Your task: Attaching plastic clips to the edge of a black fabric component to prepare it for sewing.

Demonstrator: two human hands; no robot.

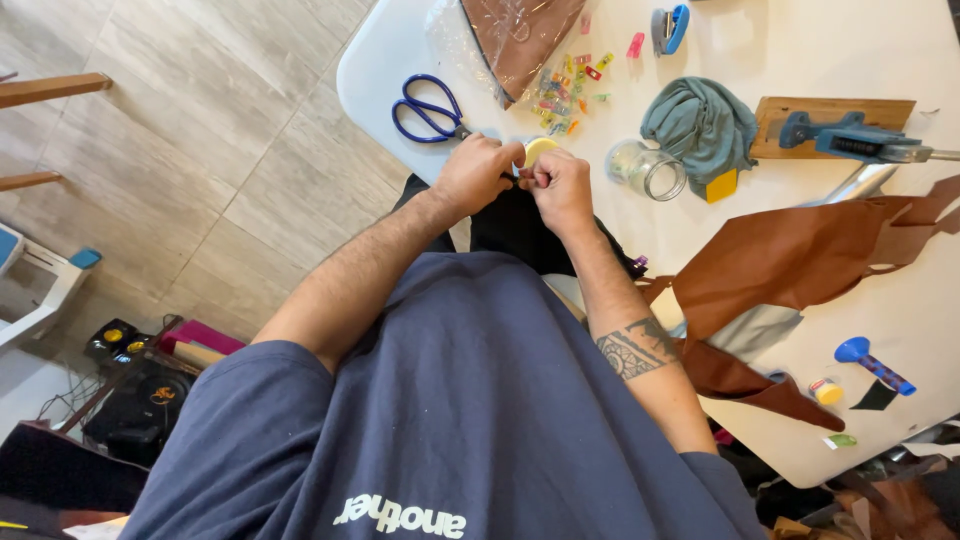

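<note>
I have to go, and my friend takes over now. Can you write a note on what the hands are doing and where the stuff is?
Left hand and right hand: both pinch a small yellow roll at the table's edge.
Nearby: blue scissors, colourful clips, glass jar, teal cloth, brown leather.
Done: can't tell.
Left: the leather lies loose, with no clips on it.

Grey wood-look tile floor (pixel 180 150); white table (pixel 900 290); wooden rails (pixel 50 90) at left; daylight.

Scissors (pixel 428 108) blue-handled; table (pixel 800 50) white. Cloth (pixel 700 125) grey-teal, leather piece (pixel 800 255) rust brown. Small disc (pixel 538 150) pale yellow, clips (pixel 570 90) multicoloured.
</note>
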